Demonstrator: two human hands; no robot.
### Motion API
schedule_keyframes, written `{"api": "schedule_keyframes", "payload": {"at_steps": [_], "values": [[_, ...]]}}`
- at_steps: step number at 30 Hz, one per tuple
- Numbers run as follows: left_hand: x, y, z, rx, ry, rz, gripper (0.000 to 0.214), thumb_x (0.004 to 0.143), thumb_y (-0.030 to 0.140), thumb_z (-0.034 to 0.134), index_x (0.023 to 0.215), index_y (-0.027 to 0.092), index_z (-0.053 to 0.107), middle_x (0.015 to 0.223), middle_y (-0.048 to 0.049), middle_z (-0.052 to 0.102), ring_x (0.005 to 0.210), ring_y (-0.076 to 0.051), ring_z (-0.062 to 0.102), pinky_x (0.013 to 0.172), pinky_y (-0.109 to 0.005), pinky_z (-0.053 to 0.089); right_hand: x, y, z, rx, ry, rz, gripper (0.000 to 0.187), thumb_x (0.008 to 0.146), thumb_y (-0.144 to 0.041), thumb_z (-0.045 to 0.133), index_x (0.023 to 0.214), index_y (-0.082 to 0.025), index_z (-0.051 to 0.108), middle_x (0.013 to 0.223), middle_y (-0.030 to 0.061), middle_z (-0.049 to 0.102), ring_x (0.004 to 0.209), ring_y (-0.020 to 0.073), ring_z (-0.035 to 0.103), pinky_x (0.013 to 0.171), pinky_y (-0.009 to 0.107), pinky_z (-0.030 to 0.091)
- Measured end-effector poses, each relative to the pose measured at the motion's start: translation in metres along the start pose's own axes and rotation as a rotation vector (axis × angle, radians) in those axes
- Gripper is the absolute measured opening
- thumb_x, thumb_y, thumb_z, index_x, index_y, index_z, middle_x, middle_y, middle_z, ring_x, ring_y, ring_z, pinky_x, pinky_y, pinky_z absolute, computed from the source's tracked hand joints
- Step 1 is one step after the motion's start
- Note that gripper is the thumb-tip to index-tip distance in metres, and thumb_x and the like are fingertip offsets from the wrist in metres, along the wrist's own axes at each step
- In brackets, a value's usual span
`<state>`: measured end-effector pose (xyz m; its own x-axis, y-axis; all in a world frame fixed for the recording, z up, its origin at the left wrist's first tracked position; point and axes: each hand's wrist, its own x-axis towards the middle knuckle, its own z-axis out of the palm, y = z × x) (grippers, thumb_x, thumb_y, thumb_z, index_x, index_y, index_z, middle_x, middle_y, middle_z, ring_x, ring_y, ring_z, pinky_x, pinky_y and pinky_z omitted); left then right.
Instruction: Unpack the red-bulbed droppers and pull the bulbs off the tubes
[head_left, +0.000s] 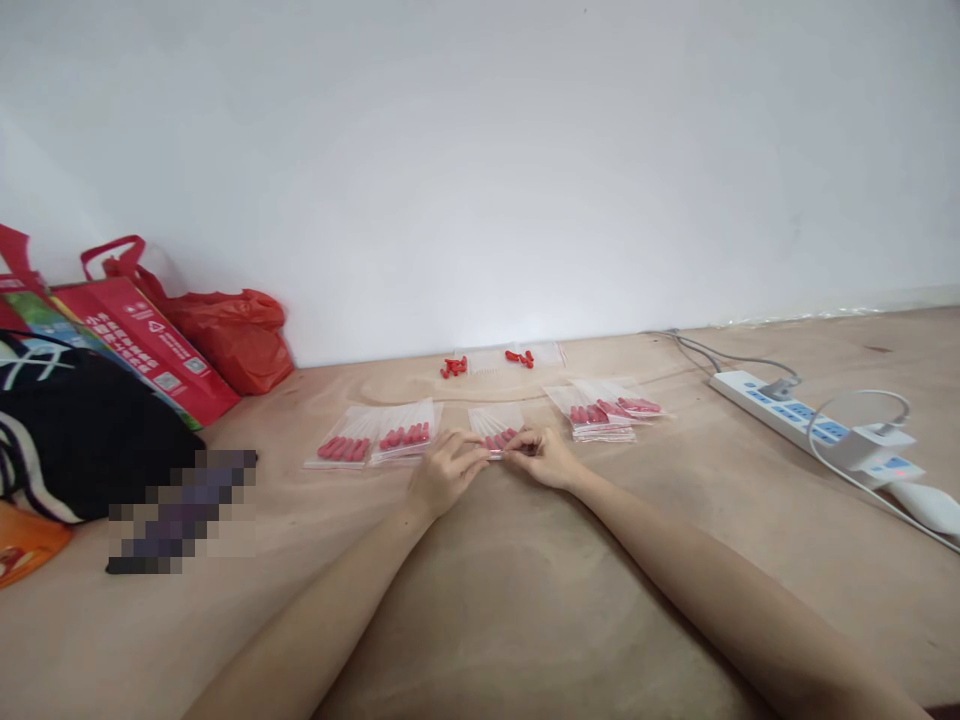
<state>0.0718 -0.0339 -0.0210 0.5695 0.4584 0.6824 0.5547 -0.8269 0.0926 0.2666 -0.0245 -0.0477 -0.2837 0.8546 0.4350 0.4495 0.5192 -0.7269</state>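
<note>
My left hand (444,472) and my right hand (541,456) meet at the near edge of a small clear bag (496,422) holding several red pieces, and both pinch that edge with closed fingers. Two filled clear bags (379,436) lie side by side to the left. A stack of filled bags (604,408) lies to the right. Loose red pieces (454,366) and empty clear bags (517,355) sit farther back near the wall.
Everything rests on a tan wooden surface (480,600) against a white wall. Red shopping bags (165,335) and a black bag (67,420) stand at the left. A white power strip (810,422) with cables lies at the right.
</note>
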Motion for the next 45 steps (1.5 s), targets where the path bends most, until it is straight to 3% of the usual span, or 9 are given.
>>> {"api": "schedule_keyframes", "payload": {"at_steps": [3, 14, 22, 30, 37, 45], "values": [[0.000, -0.001, 0.000, 0.093, -0.013, 0.090, 0.011, 0.080, 0.021, 0.053, 0.081, 0.023, 0.063, 0.091, -0.0036, 0.060, 0.087, -0.016, 0.053, 0.077, -0.033, 0.044, 0.000, 0.002, 0.000, 0.036, -0.008, -0.004, 0.010, 0.070, -0.019, 0.058, 0.068, -0.019, 0.067, 0.066, 0.0005, 0.062, 0.062, 0.0104, 0.054, 0.058, 0.023, 0.040], [0.003, 0.001, 0.001, 0.071, 0.000, 0.085, 0.016, 0.081, 0.020, 0.050, 0.072, 0.020, 0.063, 0.085, -0.0037, 0.062, 0.085, -0.015, 0.053, 0.075, -0.031, 0.045, -0.001, -0.003, 0.000, -0.003, -0.015, -0.002, 0.012, 0.073, -0.025, 0.057, 0.068, -0.019, 0.067, 0.066, 0.0008, 0.062, 0.059, 0.0096, 0.053, 0.057, 0.022, 0.038], [0.001, -0.003, 0.002, 0.084, -0.020, 0.117, 0.019, 0.082, 0.020, 0.047, 0.072, 0.021, 0.063, 0.085, -0.0031, 0.063, 0.088, -0.016, 0.051, 0.077, -0.033, 0.045, 0.004, -0.015, 0.006, -0.096, -0.121, -0.084, 0.016, 0.077, -0.033, 0.056, 0.078, -0.023, 0.068, 0.068, -0.0005, 0.062, 0.064, 0.0100, 0.052, 0.062, 0.023, 0.036], [0.003, -0.003, 0.004, 0.139, 0.011, 0.136, 0.014, 0.081, 0.018, 0.050, 0.077, 0.021, 0.063, 0.090, -0.0031, 0.062, 0.090, -0.017, 0.050, 0.078, -0.032, 0.043, 0.001, -0.019, 0.008, -0.226, -0.053, -0.072, 0.017, 0.081, -0.026, 0.050, 0.075, -0.020, 0.064, 0.072, 0.0005, 0.060, 0.066, 0.0106, 0.052, 0.065, 0.025, 0.032], [0.001, -0.004, 0.005, 0.140, -0.027, 0.156, 0.019, 0.081, 0.015, 0.048, 0.075, 0.022, 0.064, 0.092, -0.0023, 0.063, 0.092, -0.018, 0.049, 0.076, -0.033, 0.043, -0.001, -0.030, 0.005, -0.484, -0.083, -0.162, 0.011, 0.078, -0.022, 0.050, 0.075, -0.019, 0.061, 0.073, 0.0007, 0.060, 0.070, 0.0118, 0.051, 0.070, 0.029, 0.023], [0.004, 0.001, 0.007, 0.086, -0.005, 0.127, 0.019, 0.082, 0.015, 0.047, 0.072, 0.019, 0.063, 0.095, -0.0029, 0.062, 0.093, -0.018, 0.048, 0.079, -0.032, 0.043, -0.003, -0.031, 0.015, -0.601, 0.030, -0.105, 0.013, 0.079, -0.022, 0.046, 0.072, -0.018, 0.056, 0.075, 0.0017, 0.060, 0.069, 0.0121, 0.049, 0.066, 0.030, 0.020]]}}
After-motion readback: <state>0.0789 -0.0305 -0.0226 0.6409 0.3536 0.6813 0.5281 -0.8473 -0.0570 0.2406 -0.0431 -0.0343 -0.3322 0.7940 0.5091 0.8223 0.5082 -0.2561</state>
